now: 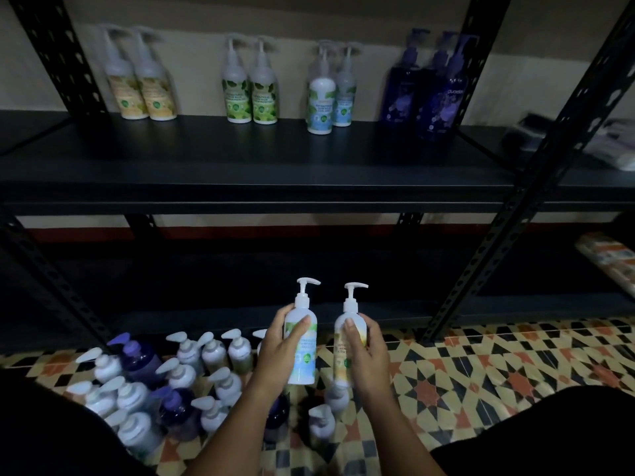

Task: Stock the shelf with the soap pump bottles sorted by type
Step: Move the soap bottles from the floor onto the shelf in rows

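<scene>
My left hand [280, 348] grips a white pump bottle with a blue-green label [302, 359], held upright above the floor. Beside it, my right hand [366, 352] grips a white pump bottle with a yellow label [347, 359], also upright. On the black shelf [240, 159] stand sorted groups at the back: two yellow-label bottles [142, 84], two green-label bottles [251, 87], two blue-label bottles [330, 94] and three dark purple bottles [426, 87]. Several more pump bottles [165, 386], white and purple, stand in a cluster on the floor at the lower left.
Black perforated uprights [536, 159] frame the rack; one slants across the right side. A lower shelf [240, 317] lies dark behind my hands. Packaged goods [608, 255] sit on the neighbouring rack at right. The floor [481, 365] is patterned tile.
</scene>
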Motion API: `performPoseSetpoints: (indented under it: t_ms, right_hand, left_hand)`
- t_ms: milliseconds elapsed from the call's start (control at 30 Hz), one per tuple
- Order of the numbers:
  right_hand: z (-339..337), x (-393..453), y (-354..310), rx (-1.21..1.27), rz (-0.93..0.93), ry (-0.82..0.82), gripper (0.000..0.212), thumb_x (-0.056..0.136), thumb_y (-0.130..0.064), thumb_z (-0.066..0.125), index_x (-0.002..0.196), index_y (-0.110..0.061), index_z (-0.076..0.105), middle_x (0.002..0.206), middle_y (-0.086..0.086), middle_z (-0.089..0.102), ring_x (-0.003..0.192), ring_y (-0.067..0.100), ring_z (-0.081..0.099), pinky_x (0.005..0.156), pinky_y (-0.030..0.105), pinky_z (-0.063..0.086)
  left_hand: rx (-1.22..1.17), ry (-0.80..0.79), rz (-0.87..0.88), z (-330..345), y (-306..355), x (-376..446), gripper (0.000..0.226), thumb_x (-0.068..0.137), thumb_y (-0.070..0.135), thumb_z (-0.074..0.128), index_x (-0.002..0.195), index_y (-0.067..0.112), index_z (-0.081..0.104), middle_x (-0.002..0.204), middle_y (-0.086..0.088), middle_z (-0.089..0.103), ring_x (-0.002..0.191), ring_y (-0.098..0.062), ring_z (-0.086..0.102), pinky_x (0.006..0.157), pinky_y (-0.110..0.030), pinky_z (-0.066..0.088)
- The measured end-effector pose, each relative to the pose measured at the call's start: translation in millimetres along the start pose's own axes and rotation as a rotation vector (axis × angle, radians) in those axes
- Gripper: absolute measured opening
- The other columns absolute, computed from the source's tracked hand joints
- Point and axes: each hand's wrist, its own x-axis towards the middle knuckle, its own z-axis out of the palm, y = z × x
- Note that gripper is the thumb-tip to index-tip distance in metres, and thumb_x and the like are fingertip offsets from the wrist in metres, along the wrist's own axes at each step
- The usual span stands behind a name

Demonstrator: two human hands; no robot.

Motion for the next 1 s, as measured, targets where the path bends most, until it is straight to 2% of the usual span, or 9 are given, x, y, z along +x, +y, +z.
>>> performPoseSetpoints:
  t_ms: [33, 100, 233, 400, 600, 700, 800, 900, 1000]
  right_hand:
    - [0, 0, -1, -0.003, -0.004, 0.003, 0.054, 0.077, -0.074, 0.068, 0.12, -0.042, 0.062, 0.112, -0.009, 0.07, 0.104, 0.013, 0.068, 0.093, 0.049, 0.057]
    - [-1, 0, -2, -0.024, -0.012, 0.012, 0.062, 0.069, -0.074, 0.078, 0.12, -0.044, 0.06, 0.114, -0.009, 0.068, 0.103, 0.013, 0.068, 0.09, 0.046, 0.058]
    - [-1, 3, -1, -0.07, -0.005, 0.05, 0.068, 0.06, -0.065, 0.09, 0.118, -0.045, 0.06, 0.117, -0.005, 0.064, 0.102, 0.014, 0.067, 0.085, 0.041, 0.059]
    - [-4, 3, -6, 0.017, 0.052, 0.152, 0.061, 0.063, -0.034, 0.098, 0.11, -0.032, 0.06, 0.102, 0.003, 0.066, 0.084, 0.018, 0.073, 0.073, 0.045, 0.063]
    - [-4, 2, -7, 0.039, 0.021, 0.129, 0.053, 0.067, -0.031, 0.096, 0.107, -0.028, 0.061, 0.099, 0.006, 0.066, 0.081, 0.021, 0.072, 0.072, 0.048, 0.062]
    - [-3, 2, -6, 0.01, -0.004, 0.119, 0.055, 0.067, -0.037, 0.095, 0.11, -0.031, 0.061, 0.098, 0.002, 0.068, 0.081, 0.018, 0.072, 0.074, 0.05, 0.062]
    - [1, 3, -14, 0.002, -0.058, 0.093, 0.061, 0.07, -0.04, 0.093, 0.121, -0.033, 0.06, 0.106, -0.002, 0.068, 0.089, 0.014, 0.071, 0.076, 0.042, 0.062]
    - [7, 6, -41, 0.002, -0.185, 0.071, 0.062, 0.075, -0.041, 0.089, 0.129, -0.03, 0.06, 0.117, -0.007, 0.065, 0.1, 0.004, 0.067, 0.08, 0.024, 0.058]
    - [15, 14, -78, -0.001, -0.312, 0.043, 0.057, 0.077, -0.04, 0.087, 0.128, -0.033, 0.061, 0.12, -0.012, 0.06, 0.104, 0.001, 0.064, 0.081, 0.02, 0.056]
  left_hand:
    - [0.02, -0.004, 0.02, 0, 0, 0, 0.045, 0.082, 0.057, 0.077, 0.122, 0.043, 0.062, 0.11, 0.007, 0.075, 0.102, -0.018, 0.074, 0.092, -0.048, 0.06]
    - [0.034, 0.007, 0.038, -1, 0, 1, 0.057, 0.073, 0.054, 0.087, 0.123, 0.042, 0.062, 0.109, 0.007, 0.076, 0.1, -0.017, 0.075, 0.089, -0.045, 0.061]
    - [0.054, 0.035, 0.051, -2, 1, 3, 0.054, 0.073, 0.041, 0.094, 0.118, 0.044, 0.066, 0.106, 0.008, 0.076, 0.098, -0.017, 0.075, 0.083, -0.042, 0.063]
    - [0.08, 0.132, 0.107, 1, 5, -1, 0.05, 0.073, 0.03, 0.095, 0.116, 0.034, 0.07, 0.097, 0.009, 0.074, 0.09, -0.004, 0.071, 0.071, -0.019, 0.056]
    - [0.022, 0.108, 0.119, 1, 6, 0, 0.043, 0.083, 0.024, 0.087, 0.122, 0.028, 0.07, 0.106, 0.006, 0.078, 0.096, -0.007, 0.074, 0.072, -0.021, 0.058]
    - [0.038, 0.077, 0.147, 3, 5, -1, 0.043, 0.09, 0.03, 0.08, 0.13, 0.033, 0.065, 0.115, 0.011, 0.076, 0.104, -0.006, 0.073, 0.083, -0.027, 0.06]
    - [0.092, 0.102, 0.214, 7, 12, -2, 0.043, 0.095, 0.033, 0.074, 0.135, 0.039, 0.059, 0.119, 0.023, 0.072, 0.11, -0.001, 0.069, 0.092, -0.029, 0.057]
    - [0.139, 0.186, 0.337, 12, 38, 2, 0.041, 0.094, 0.025, 0.076, 0.128, 0.041, 0.059, 0.113, 0.033, 0.07, 0.103, 0.006, 0.068, 0.086, -0.017, 0.055]
    - [0.133, 0.223, 0.441, 11, 74, 14, 0.042, 0.093, 0.023, 0.077, 0.127, 0.039, 0.059, 0.111, 0.03, 0.07, 0.099, 0.002, 0.07, 0.081, -0.013, 0.054]
